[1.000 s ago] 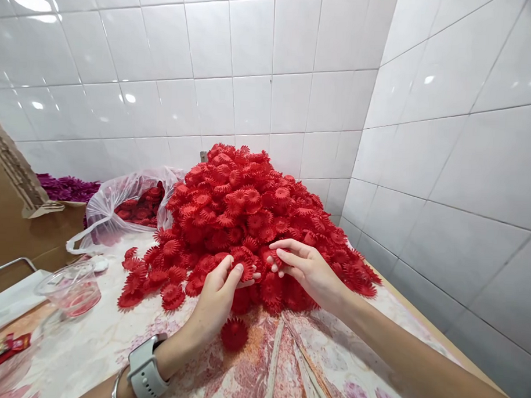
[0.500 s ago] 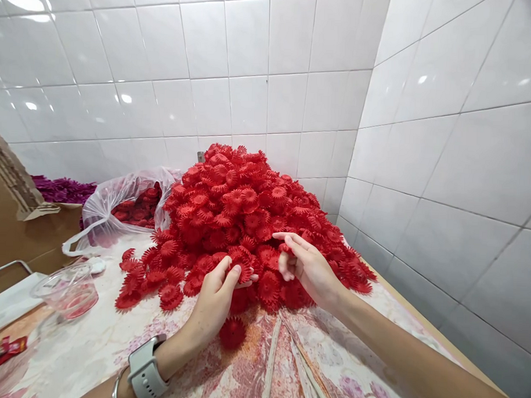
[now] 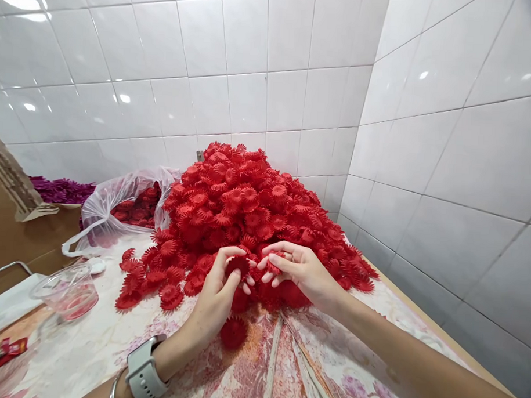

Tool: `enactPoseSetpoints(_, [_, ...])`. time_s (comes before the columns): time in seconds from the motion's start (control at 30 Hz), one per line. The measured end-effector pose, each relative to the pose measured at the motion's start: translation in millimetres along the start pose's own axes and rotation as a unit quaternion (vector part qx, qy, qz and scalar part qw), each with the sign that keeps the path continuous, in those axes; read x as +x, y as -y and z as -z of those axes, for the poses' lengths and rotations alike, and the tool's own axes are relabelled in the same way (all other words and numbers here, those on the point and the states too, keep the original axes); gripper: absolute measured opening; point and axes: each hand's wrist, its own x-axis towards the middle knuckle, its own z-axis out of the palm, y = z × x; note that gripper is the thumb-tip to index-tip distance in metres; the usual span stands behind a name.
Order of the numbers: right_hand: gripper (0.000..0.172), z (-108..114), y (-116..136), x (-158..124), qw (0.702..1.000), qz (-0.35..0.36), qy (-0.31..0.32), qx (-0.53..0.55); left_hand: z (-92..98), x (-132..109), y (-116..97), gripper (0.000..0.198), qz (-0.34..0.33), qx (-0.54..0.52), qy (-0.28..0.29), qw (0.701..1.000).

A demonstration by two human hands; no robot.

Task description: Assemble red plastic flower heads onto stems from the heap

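Observation:
A tall heap of red artificial flower pieces [image 3: 243, 201] with jagged petals rises in front of both hands. My left hand [image 3: 221, 287] is closed around a dark red flower piece [image 3: 237, 268], thumb on its face. Close by on the right, my right hand [image 3: 302, 270] pinches another red flower piece [image 3: 275, 262] between thumb and fingers. The fingertips of the two hands nearly meet at the heap's front. One loose flower piece [image 3: 233, 332] lies on the cloth just below my left hand.
A clear plastic bag [image 3: 100, 208] of darker red pieces lies left of the heap. Nearer stand a clear plastic cup [image 3: 68, 294] and a cardboard box [image 3: 38, 231], with purple pieces [image 3: 63, 190] behind. Tiled walls [image 3: 290, 95] border the patterned tablecloth [image 3: 124, 356].
My right hand has moved left and slightly down, bringing its flower piece beside my left hand. My left hand has tilted its piece upright, showing a darker face.

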Motion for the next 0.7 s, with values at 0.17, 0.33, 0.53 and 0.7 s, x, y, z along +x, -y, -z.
enactPoseSetpoints(0.17, [0.021,-9.7,-0.7,-9.8,0.996,-0.007,0.031,-0.087,1.9,-2.2,-1.0,0.008,-0.003,0.041,0.065,0.997])
enactPoseSetpoints(0.33, [0.017,-16.0,1.3,-12.5,0.993,-0.022,0.050,-0.108,1.7,-1.1,2.8,0.016,-0.003,0.088,0.067,0.994])
enactPoseSetpoints(0.53, [0.016,-17.3,3.2,-11.4,0.985,-0.056,0.024,-0.164,1.8,-0.9,0.5,0.010,-0.048,0.168,0.044,0.984])
enactPoseSetpoints(0.7, [0.015,-18.1,6.5,-14.8,0.981,-0.034,0.024,-0.187,3.7,-1.6,-1.8,0.010,-0.045,0.140,0.067,0.987])
